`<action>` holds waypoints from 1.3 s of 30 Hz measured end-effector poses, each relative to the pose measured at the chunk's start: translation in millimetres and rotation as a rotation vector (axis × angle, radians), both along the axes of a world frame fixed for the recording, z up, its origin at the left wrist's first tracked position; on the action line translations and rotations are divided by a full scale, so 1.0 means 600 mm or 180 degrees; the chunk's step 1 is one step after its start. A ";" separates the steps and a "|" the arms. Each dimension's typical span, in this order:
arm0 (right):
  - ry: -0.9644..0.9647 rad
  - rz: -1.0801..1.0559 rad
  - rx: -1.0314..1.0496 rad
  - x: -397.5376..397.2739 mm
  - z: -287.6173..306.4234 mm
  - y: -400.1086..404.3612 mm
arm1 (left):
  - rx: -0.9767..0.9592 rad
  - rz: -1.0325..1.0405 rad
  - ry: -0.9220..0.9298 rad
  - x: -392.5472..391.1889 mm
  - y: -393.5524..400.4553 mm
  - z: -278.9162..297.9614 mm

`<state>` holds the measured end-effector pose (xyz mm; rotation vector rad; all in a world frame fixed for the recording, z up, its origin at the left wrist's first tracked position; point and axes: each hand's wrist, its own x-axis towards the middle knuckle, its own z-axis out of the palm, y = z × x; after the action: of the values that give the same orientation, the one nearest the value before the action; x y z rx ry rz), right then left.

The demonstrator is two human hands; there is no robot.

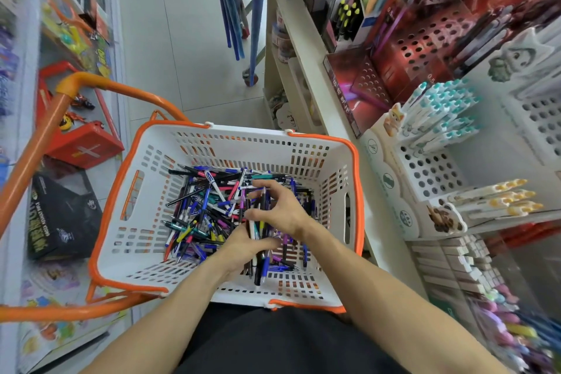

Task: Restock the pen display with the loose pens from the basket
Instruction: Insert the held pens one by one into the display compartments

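Note:
A white basket with an orange rim [151, 179] sits in front of me, its bottom covered by a heap of loose pens [200, 215] in blue, black, pink and teal. My left hand [243, 249] is inside the basket, closed around a bunch of pens [259, 267] that stick out below the fist. My right hand [282, 209] hovers just above it, fingers curled and pinching pens at the top of the bunch. The pen display [431, 173], white with rows of holes, stands on the shelf to the right; teal-capped pens [440, 112] fill its upper tier.
The orange basket handle [39, 136] arcs out to the left. A red perforated display [419, 51] stands behind the white one, and yellow-capped pens [498, 200] lie on a lower tier. Toy boxes [63, 215] line the left shelf. Tiled floor lies ahead.

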<state>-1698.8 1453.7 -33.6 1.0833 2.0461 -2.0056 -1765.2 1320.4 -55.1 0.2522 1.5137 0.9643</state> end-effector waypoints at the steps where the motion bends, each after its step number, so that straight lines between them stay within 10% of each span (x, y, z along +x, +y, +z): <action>1: 0.0012 -0.0092 -0.0043 -0.004 0.002 -0.003 | -0.0056 0.0092 -0.0065 0.000 0.003 0.001; 16: -0.0204 -0.0222 0.0074 0.022 -0.019 -0.026 | -0.0485 -0.0721 -0.0245 0.008 -0.022 -0.021; 28: -0.0204 -0.0256 0.0013 0.033 -0.019 -0.050 | -0.0389 -0.0049 -0.0440 0.027 -0.037 -0.060; 39: -0.0019 -0.1235 -0.1149 0.051 0.000 -0.036 | 0.0007 0.0122 -0.0519 0.042 -0.015 0.046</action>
<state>-1668.4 1432.2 -33.3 1.4787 1.4651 -2.4128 -1739.8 1311.7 -27.7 0.1430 1.3724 0.9928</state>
